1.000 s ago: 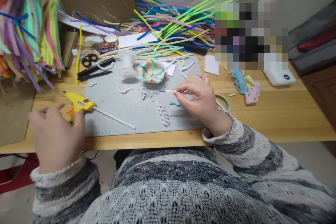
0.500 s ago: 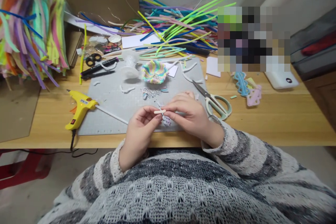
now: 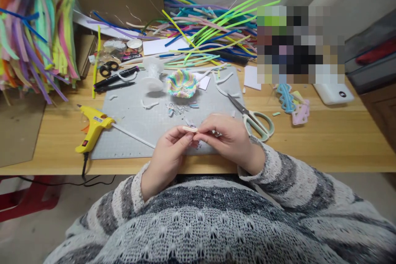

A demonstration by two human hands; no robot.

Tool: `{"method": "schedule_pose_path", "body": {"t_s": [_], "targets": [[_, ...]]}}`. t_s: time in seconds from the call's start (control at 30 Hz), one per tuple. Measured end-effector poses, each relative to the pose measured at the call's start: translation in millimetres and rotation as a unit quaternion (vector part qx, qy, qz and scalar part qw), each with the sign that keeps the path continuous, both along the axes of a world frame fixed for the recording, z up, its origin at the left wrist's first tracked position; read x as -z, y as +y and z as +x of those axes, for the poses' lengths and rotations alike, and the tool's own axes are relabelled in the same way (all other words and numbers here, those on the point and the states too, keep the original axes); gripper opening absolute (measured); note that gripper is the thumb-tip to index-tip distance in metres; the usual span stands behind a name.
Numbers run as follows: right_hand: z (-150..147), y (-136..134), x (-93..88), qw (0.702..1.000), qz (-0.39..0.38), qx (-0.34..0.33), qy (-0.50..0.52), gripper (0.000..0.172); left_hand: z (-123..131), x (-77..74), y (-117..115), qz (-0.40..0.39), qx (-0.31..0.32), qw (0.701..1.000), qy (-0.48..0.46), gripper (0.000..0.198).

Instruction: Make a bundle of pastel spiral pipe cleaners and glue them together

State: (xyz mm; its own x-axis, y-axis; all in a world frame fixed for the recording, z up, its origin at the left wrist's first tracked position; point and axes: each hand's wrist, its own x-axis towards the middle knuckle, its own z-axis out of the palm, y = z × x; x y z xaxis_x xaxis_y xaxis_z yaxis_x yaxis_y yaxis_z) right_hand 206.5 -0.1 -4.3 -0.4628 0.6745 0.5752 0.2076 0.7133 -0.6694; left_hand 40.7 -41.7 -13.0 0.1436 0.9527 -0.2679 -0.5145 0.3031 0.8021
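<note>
Together, the left grip [image 3: 167, 145] and right grip [image 3: 228, 137] pinch a short, whitish, gently bowed strip [image 3: 189, 129].

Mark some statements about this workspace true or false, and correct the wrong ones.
1. The left hand and the right hand meet at a short pale strip. True.
2. The left hand holds the glue gun. False: the yellow glue gun lies apart from both hands.
3. The scissors have red handles. False: they are pale green and white.
4. The clear spool stands left of the ruffled multicoloured piece. True.
</note>
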Motion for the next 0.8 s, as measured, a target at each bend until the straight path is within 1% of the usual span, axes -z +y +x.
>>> {"method": "schedule_pose_path", "body": {"t_s": [0.1, 0.2, 0.37, 0.47, 0.6, 0.7, 0.73, 0.77, 0.8], "targets": [[0.9, 0.6, 0.0, 0.999, 0.03, -0.003, -0.016, 0.005, 0.9, -3.9, -0.2, -0.019, 0.009, 0.999, -0.037, 0.012], [0.7, 0.9, 0.5, 0.999, 0.043, 0.0, -0.024, 0.003, 1.6, -4.8, 0.6, -0.024, 0.014, 0.998, -0.053, 0.012], [-1.2, 1.1, 2.4, 0.998, 0.036, -0.013, -0.043, 0.015, 2.1, -1.2, 3.7, -0.04, -0.027, 0.997, -0.065, 0.014], [-2.6, 0.4, 3.5, 0.999, 0.031, -0.016, -0.042, 0.018, 2.5, -0.8, 4.3, -0.047, -0.027, 0.997, -0.059, 0.013], [-4.3, -3.1, 3.1, 0.999, 0.028, -0.006, -0.031, 0.013, 3.1, -2.7, 4.8, -0.058, -0.016, 0.996, -0.059, 0.013], [-2.2, -3.6, -1.2, 0.999, 0.02, -0.003, -0.033, 0.007, 1.5, -4.0, 6.7, -0.069, -0.004, 0.995, -0.075, 0.013], [-0.2, -2.2, -3.6, 0.999, 0.015, 0.007, -0.034, 0.006, 0.2, -4.4, 7.6, -0.074, 0.0, 0.994, -0.079, 0.013], [2.5, 0.5, -6.2, 0.999, 0.011, 0.027, -0.034, 0.008, -1.5, -4.7, 8.8, -0.08, 0.002, 0.994, -0.08, 0.014], [5.9, 4.3, -9.0, 0.998, 0.0, 0.061, -0.032, 0.011, -3.6, -5.0, 10.0, -0.085, 0.003, 0.993, -0.079, 0.014]]}}
